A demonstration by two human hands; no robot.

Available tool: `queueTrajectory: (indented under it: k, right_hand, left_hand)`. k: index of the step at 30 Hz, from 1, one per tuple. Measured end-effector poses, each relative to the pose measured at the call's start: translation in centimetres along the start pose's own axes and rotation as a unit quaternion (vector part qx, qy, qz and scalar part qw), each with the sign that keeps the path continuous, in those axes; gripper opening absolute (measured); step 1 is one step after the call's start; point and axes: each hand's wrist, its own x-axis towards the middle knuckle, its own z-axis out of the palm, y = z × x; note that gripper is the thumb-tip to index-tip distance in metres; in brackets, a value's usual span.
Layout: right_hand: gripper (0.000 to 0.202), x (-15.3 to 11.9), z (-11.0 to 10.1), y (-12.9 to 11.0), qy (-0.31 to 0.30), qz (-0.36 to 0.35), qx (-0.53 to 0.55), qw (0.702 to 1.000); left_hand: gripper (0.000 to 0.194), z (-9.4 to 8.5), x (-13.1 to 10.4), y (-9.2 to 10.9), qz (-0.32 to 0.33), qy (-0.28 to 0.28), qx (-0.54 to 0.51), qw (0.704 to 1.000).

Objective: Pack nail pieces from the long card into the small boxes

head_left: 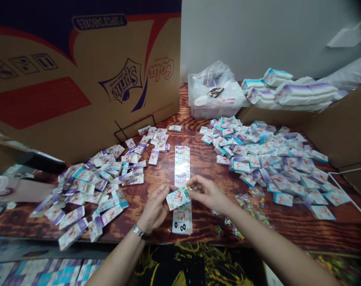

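Over the middle of the table, my left hand (158, 204) grips a small white-and-blue cardboard box (177, 198) with a hand picture printed on it. At the box's right end, my right hand (208, 192) has its fingertips closed on a small packet of colourful pieces (188, 188), mostly hidden by the fingers. Beneath both hands runs a strip of overlapping printed sheets (182, 159). Several clear packets with colourful pieces (253, 202) lie by my right forearm.
A loose pile of small boxes (109, 171), some with open ends, spreads on the left. Another large pile (266, 155) covers the right. Behind stand a big cardboard carton (79, 87), a clear plastic tub (213, 111) and wrapped bundles (305, 93). The wooden table (156, 174) has a front edge.
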Motion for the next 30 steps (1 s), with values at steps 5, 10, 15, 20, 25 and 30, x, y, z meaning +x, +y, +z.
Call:
queueTrajectory:
  k: [5,10,15,20,25,30]
  right_hand:
    - [0.024,-0.1,0.0,0.2,0.072,-0.018,-0.089,0.993]
    - [0.023,-0.2,0.8,0.8,0.11,-0.014,-0.076,0.991]
    - [0.017,-0.6,1.1,0.5,0.098,-0.036,-0.123,0.987]
    - [0.019,-0.2,0.9,1.0,0.085,-0.008,-0.048,0.995]
    - [0.025,0.2,1.5,1.8,0.103,0.02,0.045,0.993]
    - [0.013,0.2,1.4,0.9,0.057,-0.001,-0.016,0.998]
  left_hand:
    - [0.036,-0.4,-0.3,0.2,0.107,-0.011,0.278,0.954]
    - [0.046,-1.1,-0.5,-1.4,0.27,-0.027,0.598,0.754]
    - [0.05,-0.9,-0.3,-2.8,0.321,0.006,0.676,0.663]
    - [0.056,-0.6,-0.1,-3.4,0.333,0.003,0.72,0.609]
    - [0.062,-1.0,0.0,-3.7,0.341,-0.002,0.736,0.585]
    - [0.065,-1.1,0.1,-3.5,0.36,-0.014,0.733,0.577]
